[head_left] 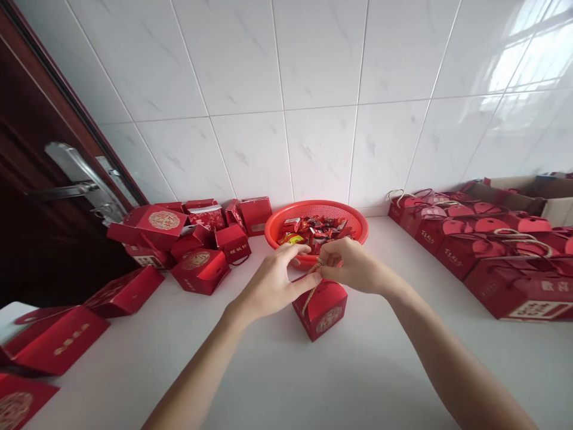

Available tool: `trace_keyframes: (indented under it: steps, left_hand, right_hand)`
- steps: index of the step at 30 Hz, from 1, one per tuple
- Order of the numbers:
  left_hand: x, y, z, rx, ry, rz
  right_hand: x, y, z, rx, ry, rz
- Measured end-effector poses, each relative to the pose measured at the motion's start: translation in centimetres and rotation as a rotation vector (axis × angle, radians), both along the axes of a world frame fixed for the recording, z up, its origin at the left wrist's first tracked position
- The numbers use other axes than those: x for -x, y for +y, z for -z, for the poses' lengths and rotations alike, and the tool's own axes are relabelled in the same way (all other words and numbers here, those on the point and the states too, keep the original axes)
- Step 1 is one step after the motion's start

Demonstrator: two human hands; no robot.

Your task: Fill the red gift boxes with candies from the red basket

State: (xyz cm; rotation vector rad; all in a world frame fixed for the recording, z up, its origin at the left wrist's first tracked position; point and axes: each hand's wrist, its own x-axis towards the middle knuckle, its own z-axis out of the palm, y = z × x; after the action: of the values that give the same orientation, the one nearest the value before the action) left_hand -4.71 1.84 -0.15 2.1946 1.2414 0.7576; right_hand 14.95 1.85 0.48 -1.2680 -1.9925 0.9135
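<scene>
Red box: small red box stands upright on the white tabletop, centre, a corner toward the wearer; round gold emblem on one face.
Cord: twisted straw-coloured cord runs up over the box top; hands hide the upper part, so can't tell if it is knotted.
Right hand: right hand curls in, fingertips pinching the cord.
Left hand: left hand loosely curved, thumb by the cord, gap between thumb and index.
Done / left: box body looks formed, top drawn together; cord appears not yet settled.
Basket: red plastic basket just behind, holding wrapped packets; crowds the far side.
Left boxes: loose red boxes, some gaping, some piled.
Right boxes: packed rows of red boxes, tops gathered, cords visible; carton beyond.
Backdrop: tiled wall; dark door at left.
</scene>
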Motion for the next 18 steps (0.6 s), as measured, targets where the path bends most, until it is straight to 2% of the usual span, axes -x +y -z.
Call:
trace_keyframes:
  steps: [7,10,18]
  left_hand:
    - [-0.4,0.0,0.9,0.148,0.218,0.056]
    - [-0.7,0.1,1.5,0.157,0.29,0.067]
    - [-1.2,0.2,2.0,0.167,0.278,0.112]
  right_hand:
    - [-0.2,0.2,-0.2,-0.052,-0.033,0.031]
    - [-0.4,0.3,-0.1,-0.08,-0.059,0.024]
    - [-0.5,0.3,-0.4,-0.069,-0.136,-0.007]
